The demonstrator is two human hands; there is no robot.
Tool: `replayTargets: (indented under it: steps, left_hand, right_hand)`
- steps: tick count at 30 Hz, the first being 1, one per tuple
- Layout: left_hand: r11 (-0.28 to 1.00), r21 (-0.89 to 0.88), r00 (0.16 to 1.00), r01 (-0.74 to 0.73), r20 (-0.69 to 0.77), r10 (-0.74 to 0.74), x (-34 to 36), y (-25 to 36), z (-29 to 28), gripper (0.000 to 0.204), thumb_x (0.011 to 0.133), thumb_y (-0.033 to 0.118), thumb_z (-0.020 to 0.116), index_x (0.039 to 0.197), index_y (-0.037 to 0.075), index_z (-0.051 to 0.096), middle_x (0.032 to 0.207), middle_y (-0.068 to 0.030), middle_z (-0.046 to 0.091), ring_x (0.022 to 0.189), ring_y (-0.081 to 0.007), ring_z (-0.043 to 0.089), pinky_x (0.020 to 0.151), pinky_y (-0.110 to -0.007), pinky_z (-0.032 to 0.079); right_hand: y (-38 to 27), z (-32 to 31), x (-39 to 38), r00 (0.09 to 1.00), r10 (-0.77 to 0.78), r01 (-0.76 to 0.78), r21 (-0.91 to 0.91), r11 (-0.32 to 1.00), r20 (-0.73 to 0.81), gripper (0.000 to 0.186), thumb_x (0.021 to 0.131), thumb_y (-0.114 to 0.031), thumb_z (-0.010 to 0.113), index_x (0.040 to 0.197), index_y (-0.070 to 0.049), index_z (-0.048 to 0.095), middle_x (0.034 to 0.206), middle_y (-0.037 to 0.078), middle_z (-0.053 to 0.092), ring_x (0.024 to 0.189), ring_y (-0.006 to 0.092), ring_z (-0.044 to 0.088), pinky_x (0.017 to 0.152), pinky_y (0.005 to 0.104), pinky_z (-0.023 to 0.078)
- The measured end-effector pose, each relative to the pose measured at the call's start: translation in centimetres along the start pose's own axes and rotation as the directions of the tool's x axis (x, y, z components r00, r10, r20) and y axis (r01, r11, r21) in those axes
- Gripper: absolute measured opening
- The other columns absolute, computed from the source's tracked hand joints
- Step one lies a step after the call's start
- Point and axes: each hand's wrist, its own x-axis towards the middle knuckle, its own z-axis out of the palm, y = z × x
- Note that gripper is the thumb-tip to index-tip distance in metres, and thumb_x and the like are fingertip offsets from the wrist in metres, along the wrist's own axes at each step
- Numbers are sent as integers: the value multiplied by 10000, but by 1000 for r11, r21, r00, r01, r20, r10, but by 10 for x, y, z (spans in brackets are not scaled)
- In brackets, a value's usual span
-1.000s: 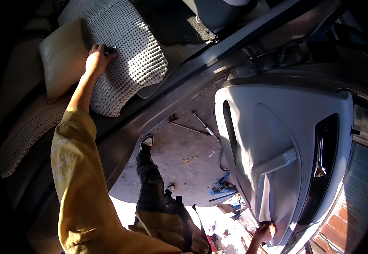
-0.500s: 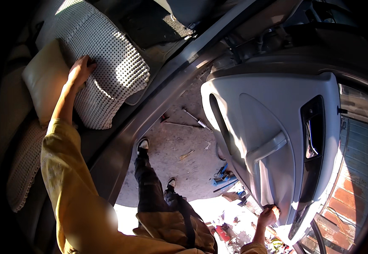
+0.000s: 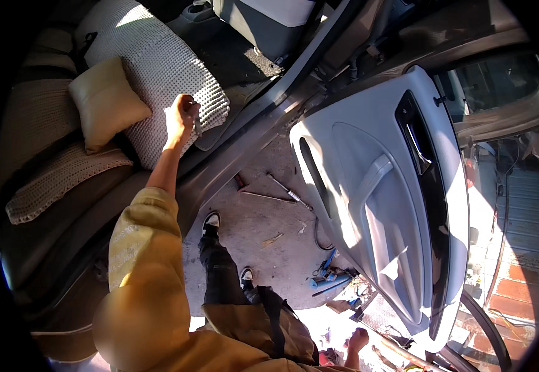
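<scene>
- Right hand [image 3: 357,340] has left the door panel [image 3: 384,217]; left hand [image 3: 181,118] has shifted toward the seat cover's [image 3: 164,68] front edge.
- Left fingers close on a slim greyish object [image 3: 197,126] above the cover; right fingers: cannot tell.
- Likely carrying it out; next calls for a steady grip.

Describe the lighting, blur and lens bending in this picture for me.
Head view: harsh sun washes out the ground near the right hand; head view: sun and shadow patch the car door; head view: a round blur smears the yellow sleeve; head view: the wide lens leaves black corners and seems to bow edges near the rim.
</scene>
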Motion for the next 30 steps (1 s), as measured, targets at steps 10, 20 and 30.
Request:
replayTargets:
  steps: [10, 20, 30]
  left_hand:
    - [219, -718, 578, 660, 299, -759, -512, 24, -64, 80, 890, 86, 708, 961, 89, 670, 819, 0, 648, 687, -142, 612, 608, -296, 507]
    - [297, -665, 658, 685, 389, -644, -645, 39, -195, 80, 886, 27, 678, 860, 93, 642, 713, 8, 584, 605, -143, 557, 540, -310, 458]
    - [465, -480, 668, 744, 539, -513, -700, 107, -225, 88, 887, 76, 716, 959, 63, 666, 789, -10, 644, 622, -137, 585, 570, -291, 482]
  right_hand:
    - [176, -197, 194, 910, 411, 32, 983, -181, 46, 287, 977, -327, 515, 1116, -81, 567, 1094, 54, 636, 1030, 209, 607, 917, 367, 512]
    - [156, -177, 226, 943, 240, 280, 942, -187, -232, 474, 1004, -366, 502, 1278, 14, 572, 1262, 103, 606, 1141, 260, 584, 1019, 400, 449]
    - [-124, -207, -153, 754, 150, 600, 763, 239, -640, 386, 1033, -204, 399, 879, 41, 654, 838, 117, 640, 754, 215, 600, 709, 329, 471]
